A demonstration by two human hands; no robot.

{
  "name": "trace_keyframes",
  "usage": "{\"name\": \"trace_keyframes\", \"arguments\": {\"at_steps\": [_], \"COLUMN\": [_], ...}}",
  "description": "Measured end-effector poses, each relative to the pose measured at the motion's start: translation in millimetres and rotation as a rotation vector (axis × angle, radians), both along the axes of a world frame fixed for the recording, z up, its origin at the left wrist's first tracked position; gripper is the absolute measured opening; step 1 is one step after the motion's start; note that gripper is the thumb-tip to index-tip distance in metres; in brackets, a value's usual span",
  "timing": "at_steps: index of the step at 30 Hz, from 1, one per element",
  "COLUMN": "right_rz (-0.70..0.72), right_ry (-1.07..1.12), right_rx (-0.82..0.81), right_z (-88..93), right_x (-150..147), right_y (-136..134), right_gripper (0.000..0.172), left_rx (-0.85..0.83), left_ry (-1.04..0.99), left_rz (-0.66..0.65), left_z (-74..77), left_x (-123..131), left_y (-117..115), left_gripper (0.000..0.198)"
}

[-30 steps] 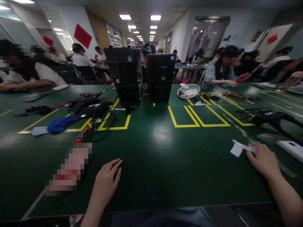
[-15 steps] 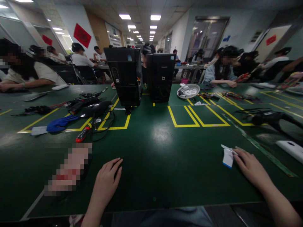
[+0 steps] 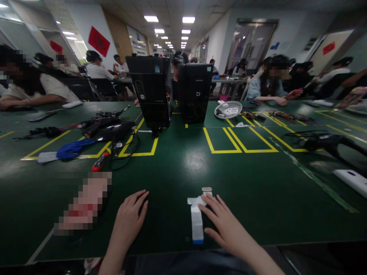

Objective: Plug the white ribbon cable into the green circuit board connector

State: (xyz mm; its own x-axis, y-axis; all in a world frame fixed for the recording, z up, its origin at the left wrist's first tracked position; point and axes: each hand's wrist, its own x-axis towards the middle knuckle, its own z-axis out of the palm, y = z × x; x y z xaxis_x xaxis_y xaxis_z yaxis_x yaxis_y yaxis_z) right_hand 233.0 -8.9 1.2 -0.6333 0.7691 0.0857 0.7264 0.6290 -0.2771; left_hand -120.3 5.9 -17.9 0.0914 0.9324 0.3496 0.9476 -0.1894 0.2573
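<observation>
A white flat ribbon cable [image 3: 197, 221] with a blue end lies on the green table in front of me, its upper part branching near a small pale connector piece. My right hand [image 3: 222, 217] rests over its upper right part, fingers spread and fingertips touching it; part of the cable is hidden under them. To the left, my left hand [image 3: 130, 214] lies on the tabletop, fingers stretched out and holding nothing. A blurred-out flat item [image 3: 88, 202] lies beyond its left side.
Two black computer towers [image 3: 149, 91] stand at the back middle. On the left are a red-black screwdriver [image 3: 100, 162], a blue glove [image 3: 74, 148] and black cables. A white basket [image 3: 228, 110] sits back right; a white device [image 3: 351, 184] lies far right. People sit around.
My right hand has moved left from the right side of the table to the middle, bringing the ribbon cable along; more of the cable now shows. My left hand stays put.
</observation>
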Motion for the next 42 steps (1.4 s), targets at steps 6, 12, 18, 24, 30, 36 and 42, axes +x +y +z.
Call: {"name": "trace_keyframes", "arguments": {"at_steps": [6, 12, 18, 24, 30, 36, 42], "right_rz": [0.069, 0.047, 0.028, 0.046, -0.198, -0.887, -1.249], "right_ry": [0.039, 0.072, 0.107, 0.196, 0.181, -0.047, -0.061], "right_rx": [-0.119, -0.143, -0.142, -0.126, -0.015, 0.191, 0.214], "right_z": [9.2, 10.3, 10.0, 12.0, 8.5, 1.3, -3.2], "right_x": [-53, -58, -58, -45, 64, 238, 300], "right_y": [8, 9, 9, 6, 54, 112, 107], "right_gripper": [0.060, 0.056, 0.055, 0.050, 0.043, 0.053, 0.069], "left_rx": [0.016, 0.011, 0.012, 0.027, 0.006, -0.001, -0.003], "left_ry": [0.002, 0.011, 0.017, 0.004, 0.003, -0.007, -0.030], "left_rz": [-0.010, -0.009, -0.008, -0.007, -0.003, 0.002, 0.002], "left_z": [0.7, 0.9, -0.1, 0.4, 2.8, 4.6, 4.4], "left_x": [1, 1, 1, 2, 3, 4, 4], "left_y": [1, 1, 2, 1, 0, 0, -1], "left_gripper": [0.039, 0.040, 0.040, 0.039, 0.040, 0.039, 0.037]}}
